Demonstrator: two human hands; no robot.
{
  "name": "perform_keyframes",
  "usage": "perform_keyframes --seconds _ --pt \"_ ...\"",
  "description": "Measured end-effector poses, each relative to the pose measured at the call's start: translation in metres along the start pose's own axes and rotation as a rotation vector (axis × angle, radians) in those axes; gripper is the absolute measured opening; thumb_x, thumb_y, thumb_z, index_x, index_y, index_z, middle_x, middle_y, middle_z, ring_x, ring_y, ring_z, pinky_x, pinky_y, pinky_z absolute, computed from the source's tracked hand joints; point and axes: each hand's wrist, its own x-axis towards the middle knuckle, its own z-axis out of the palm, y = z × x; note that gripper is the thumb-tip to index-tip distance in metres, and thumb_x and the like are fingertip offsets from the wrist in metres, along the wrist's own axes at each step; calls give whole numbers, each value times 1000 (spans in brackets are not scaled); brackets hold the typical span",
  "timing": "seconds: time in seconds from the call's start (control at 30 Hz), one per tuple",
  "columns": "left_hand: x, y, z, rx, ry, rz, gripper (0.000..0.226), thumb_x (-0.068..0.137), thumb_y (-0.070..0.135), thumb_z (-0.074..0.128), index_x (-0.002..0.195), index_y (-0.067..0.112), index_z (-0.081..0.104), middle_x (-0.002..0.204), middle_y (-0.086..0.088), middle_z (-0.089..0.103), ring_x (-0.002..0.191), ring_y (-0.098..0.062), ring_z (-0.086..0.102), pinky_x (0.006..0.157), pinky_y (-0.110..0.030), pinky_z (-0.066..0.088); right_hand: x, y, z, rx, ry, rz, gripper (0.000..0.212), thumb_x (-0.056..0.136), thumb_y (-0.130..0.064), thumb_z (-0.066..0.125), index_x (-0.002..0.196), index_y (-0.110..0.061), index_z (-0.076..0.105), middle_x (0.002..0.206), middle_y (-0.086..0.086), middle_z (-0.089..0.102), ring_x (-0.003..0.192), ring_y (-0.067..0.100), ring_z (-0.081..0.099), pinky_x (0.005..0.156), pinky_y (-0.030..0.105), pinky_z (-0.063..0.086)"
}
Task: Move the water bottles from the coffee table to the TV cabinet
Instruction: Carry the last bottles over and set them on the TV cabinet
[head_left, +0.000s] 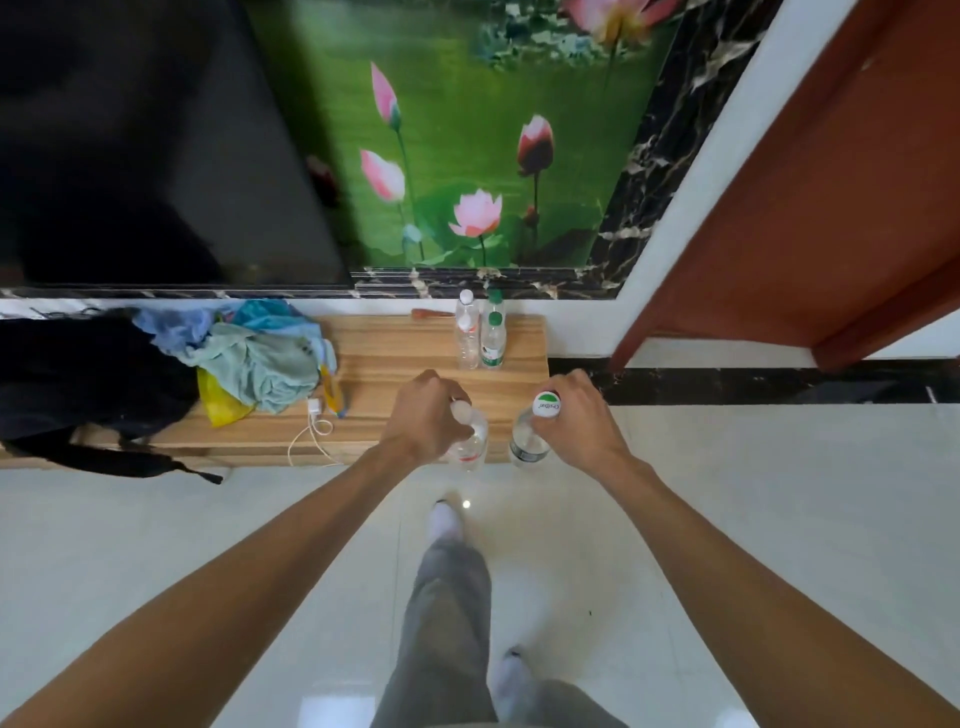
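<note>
Far left on the wooden TV cabinet (384, 358), a dark bag (78, 384) and crumpled soft cloths (254, 358), then a white charger cable (311, 431). Left hand (423, 415) curls around a clear plastic bottle (472, 447) near its white cap, over the cabinet's front edge. Two more clear bottles (480, 338) stand upright behind. Right hand (571, 421) grips a dark-labelled bottle (530, 447) by its green-and-white cap.

Left hand (427, 415) covers its bottle's (471, 446) neck. Bottle bases overlap the bench (395, 358) front edge; seated or not, unclear. TV (145, 140) cropped left and top.
</note>
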Motion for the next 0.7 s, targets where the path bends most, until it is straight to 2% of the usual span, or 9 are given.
perform_keyframes --seconds 0.23,0.47,0.6,0.7 --pt "136 -42 30 -77 -147 -64 39 67 17 82 103 14 67 108 -7 55 92 -27 61 73 -24 39 139 6 54 1 -102 156 30 82 -18 69 110 -18 59 122 6 46 99 30 61 90 43 52" --pt "221 -80 73 -137 -226 -141 39 72 9 74 109 8 61 114 -12 51 92 -33 62 77 -32 46 229 19 112 47 -172 232 33 83 -21 69 113 -20 56 127 4 45 100 25 61 87 39 53" --pt "260 -98 103 -155 -234 -213 37 75 7 71 110 8 59 115 -12 50 94 -35 61 77 -35 47 272 35 144 42 -178 273 36 81 -15 67 116 -15 59 126 8 45 100 28 59 78 26 41" --pt "283 -111 129 -130 -254 -221 37 77 4 68 112 8 58 116 -14 49 92 -39 61 79 -38 48 297 48 167 41 -208 265 37 81 -12 65 117 -14 59 125 9 45 101 28 60 81 30 45"
